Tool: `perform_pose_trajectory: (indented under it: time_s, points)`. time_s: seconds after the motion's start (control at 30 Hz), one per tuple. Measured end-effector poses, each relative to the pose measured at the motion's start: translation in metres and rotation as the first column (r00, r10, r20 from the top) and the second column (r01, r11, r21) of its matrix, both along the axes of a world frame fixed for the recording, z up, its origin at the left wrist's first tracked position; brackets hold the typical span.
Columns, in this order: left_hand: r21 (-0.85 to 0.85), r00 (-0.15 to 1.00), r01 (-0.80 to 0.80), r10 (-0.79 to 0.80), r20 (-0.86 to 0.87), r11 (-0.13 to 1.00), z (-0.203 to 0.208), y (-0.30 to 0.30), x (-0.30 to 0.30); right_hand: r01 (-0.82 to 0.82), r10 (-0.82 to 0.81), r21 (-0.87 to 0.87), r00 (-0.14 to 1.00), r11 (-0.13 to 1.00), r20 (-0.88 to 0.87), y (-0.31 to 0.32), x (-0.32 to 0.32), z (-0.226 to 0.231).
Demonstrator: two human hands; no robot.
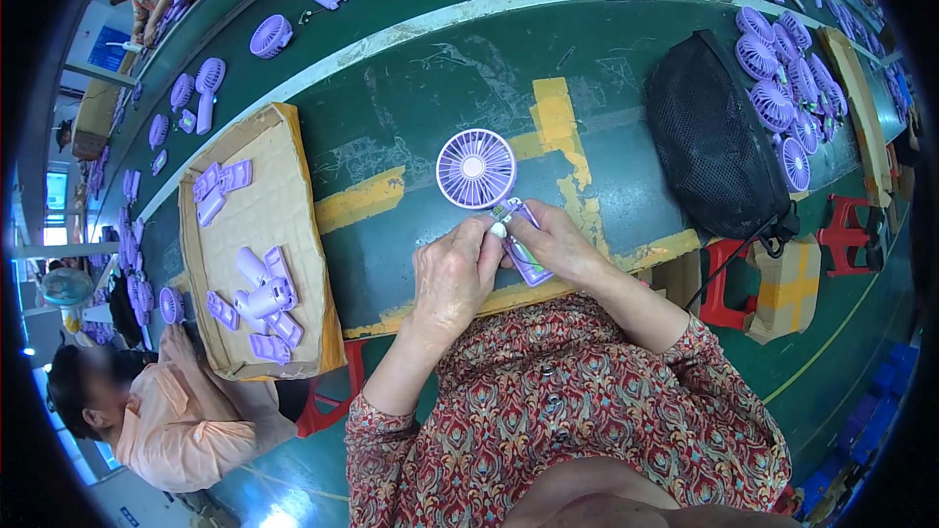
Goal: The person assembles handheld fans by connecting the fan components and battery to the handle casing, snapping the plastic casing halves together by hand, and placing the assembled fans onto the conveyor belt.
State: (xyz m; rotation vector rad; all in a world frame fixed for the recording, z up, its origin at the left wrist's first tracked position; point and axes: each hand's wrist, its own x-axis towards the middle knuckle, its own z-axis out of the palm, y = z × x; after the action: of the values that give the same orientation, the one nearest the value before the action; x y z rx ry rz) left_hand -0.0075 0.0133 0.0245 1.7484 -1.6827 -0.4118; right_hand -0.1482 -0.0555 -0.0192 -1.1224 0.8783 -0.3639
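A purple handheld fan (pixel 476 168) lies in front of me, its round grille away from me and its handle toward me. The handle is uncovered and shows a small circuit board and a green part inside. My right hand (pixel 556 242) is closed around the handle from the right. My left hand (pixel 455 269) pinches at the joint between handle and fan head, by the circuit board. A small white piece (pixel 499 230) shows at its fingertips; whether it is a finger cover or a loose part, I cannot tell.
A cardboard tray (pixel 318 235) with purple handle shells stands left. To the right lie a black mesh bag (pixel 709 132) and many purple fans (pixel 773 103). Beyond a pale rail (pixel 430 24), a belt carries more fans. A co-worker (pixel 176 420) sits at left; red stools (pixel 726 284) stand right.
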Motion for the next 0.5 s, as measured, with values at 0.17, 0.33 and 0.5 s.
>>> perform_pose_trajectory:
  time_s: [0.17,0.33,0.5]
  points:
    - [0.050,0.997,0.016,-0.020,0.075,0.999,-0.005,0.001,0.009,0.092,-0.133,0.304,0.984,0.948,0.115,0.002,-0.003,0.005]
    - [0.046,1.000,-0.015,0.016,-0.026,0.999,-0.015,0.003,0.008,0.103,-0.218,0.432,0.949,0.896,0.228,-0.001,-0.006,0.002]
    - [0.081,0.994,-0.005,0.014,-0.107,0.997,-0.022,0.005,0.006,0.120,-0.218,0.405,0.954,0.907,0.205,-0.003,-0.004,0.001]
